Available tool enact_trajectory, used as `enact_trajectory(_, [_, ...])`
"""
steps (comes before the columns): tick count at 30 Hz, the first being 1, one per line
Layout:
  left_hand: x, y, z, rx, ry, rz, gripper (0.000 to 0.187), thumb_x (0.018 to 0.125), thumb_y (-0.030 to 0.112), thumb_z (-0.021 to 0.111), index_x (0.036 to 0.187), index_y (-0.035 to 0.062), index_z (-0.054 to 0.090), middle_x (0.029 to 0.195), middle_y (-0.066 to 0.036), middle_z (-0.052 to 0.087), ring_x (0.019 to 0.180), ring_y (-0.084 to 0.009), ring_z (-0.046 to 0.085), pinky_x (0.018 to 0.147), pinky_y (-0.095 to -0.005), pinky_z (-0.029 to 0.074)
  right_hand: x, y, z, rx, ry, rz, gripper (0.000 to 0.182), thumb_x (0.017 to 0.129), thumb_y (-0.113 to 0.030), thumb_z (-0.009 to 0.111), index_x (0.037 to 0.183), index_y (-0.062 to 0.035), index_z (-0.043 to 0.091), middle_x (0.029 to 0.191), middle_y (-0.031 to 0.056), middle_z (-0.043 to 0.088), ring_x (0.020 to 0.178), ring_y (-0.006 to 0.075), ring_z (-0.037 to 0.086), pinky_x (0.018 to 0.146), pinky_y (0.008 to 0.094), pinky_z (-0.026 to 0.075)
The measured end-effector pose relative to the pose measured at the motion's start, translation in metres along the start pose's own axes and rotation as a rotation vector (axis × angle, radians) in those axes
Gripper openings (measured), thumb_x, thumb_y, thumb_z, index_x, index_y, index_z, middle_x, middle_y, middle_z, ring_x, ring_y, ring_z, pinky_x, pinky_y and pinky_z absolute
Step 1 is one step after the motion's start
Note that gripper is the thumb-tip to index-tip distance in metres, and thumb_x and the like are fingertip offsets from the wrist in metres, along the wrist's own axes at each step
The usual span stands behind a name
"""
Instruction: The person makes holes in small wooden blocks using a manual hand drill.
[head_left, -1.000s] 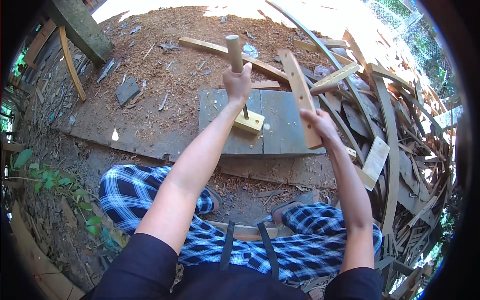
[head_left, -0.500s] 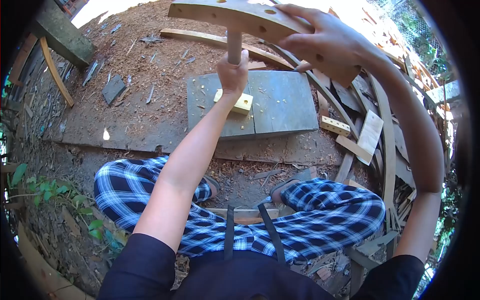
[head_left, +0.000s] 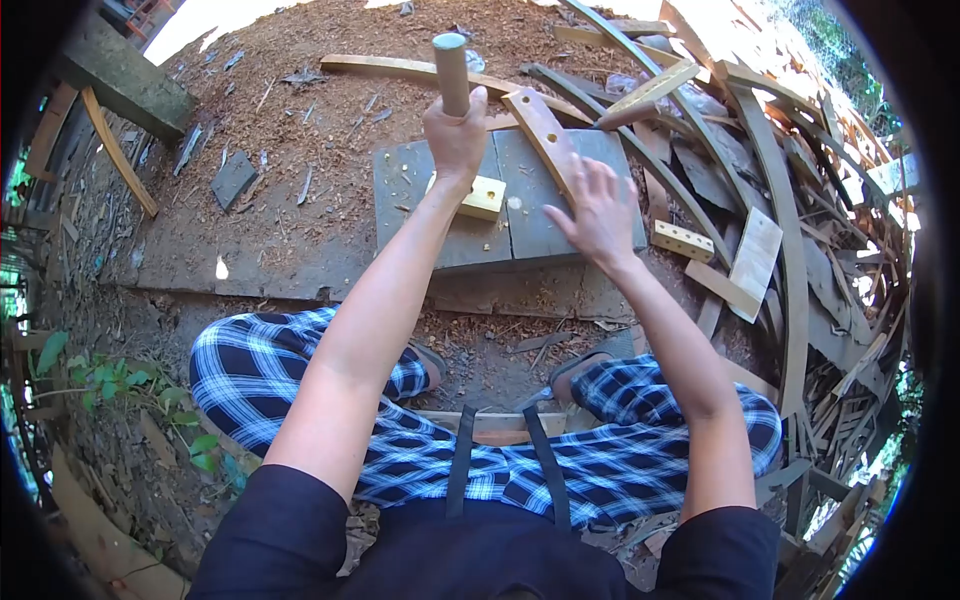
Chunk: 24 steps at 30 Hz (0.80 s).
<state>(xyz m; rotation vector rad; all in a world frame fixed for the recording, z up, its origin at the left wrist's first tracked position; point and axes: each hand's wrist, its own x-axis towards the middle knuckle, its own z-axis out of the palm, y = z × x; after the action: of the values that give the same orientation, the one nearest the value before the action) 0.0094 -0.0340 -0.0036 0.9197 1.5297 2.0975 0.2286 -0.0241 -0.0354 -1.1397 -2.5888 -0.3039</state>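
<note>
My left hand (head_left: 456,135) is wrapped round a round wooden rod (head_left: 452,75) that points upward, its end pale green. Below that wrist, a yellowish wooden block (head_left: 483,198) with a hole lies on the grey slab (head_left: 545,215). My right hand (head_left: 600,212) has its fingers spread over the slab's right part, slightly blurred. Just beyond its fingertips, a flat wooden piece with holes (head_left: 541,130) lies slanting across the slab's far edge. Whether the fingers touch it, I cannot tell.
A small drilled block (head_left: 682,241) and a pale board (head_left: 756,262) lie right of the slab. Curved wooden strips (head_left: 775,210) pile up further right. A concrete post (head_left: 130,85) stands at the upper left. Wood shavings (head_left: 290,130) cover the ground.
The large drilled wooden piece that my right hand held up is down on the slab's far side. My right hand has let go and moved down toward me. The rod's top now shows.
</note>
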Motion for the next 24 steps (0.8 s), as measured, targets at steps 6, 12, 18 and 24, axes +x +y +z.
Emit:
enact_trajectory(6, [-0.007,0.01,0.001,0.098,0.084,0.058,0.023,0.088,0.012,0.066,0.068,0.0018,0.06,0.059,0.001,0.057,0.057,-0.0064,0.052,0.053,-0.0279,0.041,0.028,-0.099,0.034,0.378,-0.222,0.095,0.076,0.075,-0.046,0.075,0.136,-0.0131,0.045,0.121,0.0078,0.053,0.108,0.026,0.052,0.09,0.0475,0.034])
enact_trajectory(12, [-0.05,0.02,0.007,0.196,0.112,0.322,0.027,0.089,0.012,0.068,0.065,0.0035,0.058,0.056,0.002,0.055,0.051,-0.006,0.052,0.047,-0.0267,0.037,0.012,-0.1,0.038,0.296,-0.046,0.09,0.059,0.073,-0.034,0.079,0.12,-0.0137,0.05,0.107,0.0058,0.055,0.099,0.0226,0.056,0.087,0.0471,0.035])
enact_trajectory(18, [0.004,0.004,0.004,0.004,0.135,-0.008,0.027,0.088,0.015,0.067,0.066,0.0036,0.055,0.062,-0.001,0.057,0.053,-0.0095,0.052,0.051,-0.0274,0.04,0.023,-0.108,0.035,0.334,-0.131,0.197,0.058,0.071,-0.032,0.081,0.117,-0.0132,0.05,0.106,0.007,0.056,0.101,0.0216,0.056,0.09,0.0474,0.033])
enact_trajectory(24, [0.062,-0.012,-0.013,-0.25,0.184,-0.686,0.036,0.091,0.016,0.061,0.067,0.0139,0.035,0.049,0.006,0.031,0.036,-0.0053,0.026,0.034,-0.0255,0.017,0.019,-0.11,0.042,0.36,-0.108,0.246,0.059,0.075,-0.038,0.077,0.12,-0.0126,0.048,0.107,0.0078,0.055,0.102,0.0229,0.056,0.092,0.0487,0.032])
